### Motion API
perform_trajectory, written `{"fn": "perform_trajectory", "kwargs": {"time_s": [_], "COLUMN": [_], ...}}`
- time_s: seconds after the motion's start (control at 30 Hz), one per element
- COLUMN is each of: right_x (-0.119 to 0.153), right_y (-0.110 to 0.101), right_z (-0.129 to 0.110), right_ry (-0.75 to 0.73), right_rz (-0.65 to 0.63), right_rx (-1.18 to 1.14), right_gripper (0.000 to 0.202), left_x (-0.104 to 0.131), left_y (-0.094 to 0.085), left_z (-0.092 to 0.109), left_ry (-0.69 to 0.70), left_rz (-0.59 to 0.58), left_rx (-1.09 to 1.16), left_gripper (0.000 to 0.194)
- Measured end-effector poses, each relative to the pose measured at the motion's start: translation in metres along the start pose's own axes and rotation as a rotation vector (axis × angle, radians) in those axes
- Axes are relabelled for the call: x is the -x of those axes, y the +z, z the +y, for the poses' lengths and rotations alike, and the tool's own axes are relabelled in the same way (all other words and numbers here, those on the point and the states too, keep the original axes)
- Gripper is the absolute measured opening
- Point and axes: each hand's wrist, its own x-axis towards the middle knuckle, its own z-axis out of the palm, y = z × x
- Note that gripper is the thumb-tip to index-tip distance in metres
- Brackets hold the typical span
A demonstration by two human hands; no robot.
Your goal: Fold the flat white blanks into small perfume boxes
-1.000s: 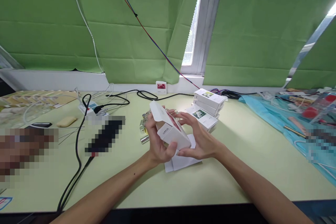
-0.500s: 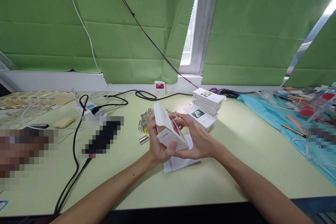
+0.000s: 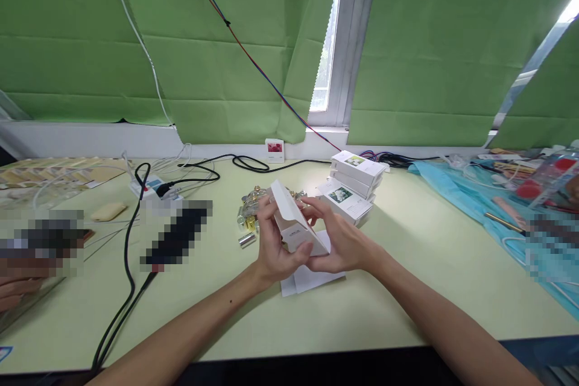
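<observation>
A small white carton (image 3: 295,226) is held tilted between my two hands, above the table. My left hand (image 3: 281,253) grips its left side, the thumb along the near lower edge. From the right, my right hand (image 3: 339,238) closes fingers and thumb on the other side. A long flap stands up at the carton's top left; its inside is hidden. Beneath the hands lie white paper pieces (image 3: 316,280), perhaps flattened card. Just behind the carton sit several small glass bottles (image 3: 253,202) with gold caps, and a silver cylinder (image 3: 247,240) lies beside them.
White boxes with flower pictures (image 3: 355,184) are stacked behind my right hand. A pixelated dark device (image 3: 178,238), black cables (image 3: 131,253) and a power strip (image 3: 156,187) lie left. Another person's hand (image 3: 27,277) shows far left. Blue sheeting (image 3: 488,211) with clutter covers the right.
The carton has turned in my hands, so its printed picture side no longer shows and its flap has shifted slightly right. At far left, the other person's hand has moved lower.
</observation>
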Motion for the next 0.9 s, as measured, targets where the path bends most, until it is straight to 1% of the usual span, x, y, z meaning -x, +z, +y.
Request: {"fn": "perform_trajectory", "kwargs": {"time_s": [0.17,0.27,0.4,0.6,0.77,0.9], "right_x": [0.0010,0.0008,0.0004,0.0005,0.0009,0.0014], "right_y": [-0.0010,-0.0006,0.0000,0.0001,0.0003,0.0000], "right_z": [0.0029,0.0037,0.0046,0.0044,0.0043,0.0046], "right_ry": [0.009,0.003,0.001,-0.025,-0.017,-0.012], "right_rz": [-0.035,-0.042,-0.043,-0.037,-0.029,-0.034], "right_rx": [0.027,0.018,0.009,0.002,-0.003,-0.007], "right_gripper": [0.101,0.100,0.096,0.094,0.093,0.094], "left_x": [-0.0018,-0.0020,0.0006,0.0045,0.0046,0.0039], "left_y": [0.0016,0.0027,0.0030,0.0023,0.0017,0.0014], "left_z": [0.0035,0.0051,0.0037,0.0011,-0.0001,-0.0006], "left_ry": [0.076,0.099,0.088,0.088,0.090,0.093], "left_rz": [-0.003,-0.012,-0.021,0.004,-0.019,-0.029], "left_rx": [-0.107,-0.091,-0.109,-0.127,-0.092,-0.083], "left_gripper": [0.064,0.069,0.073,0.077,0.084,0.082]}}
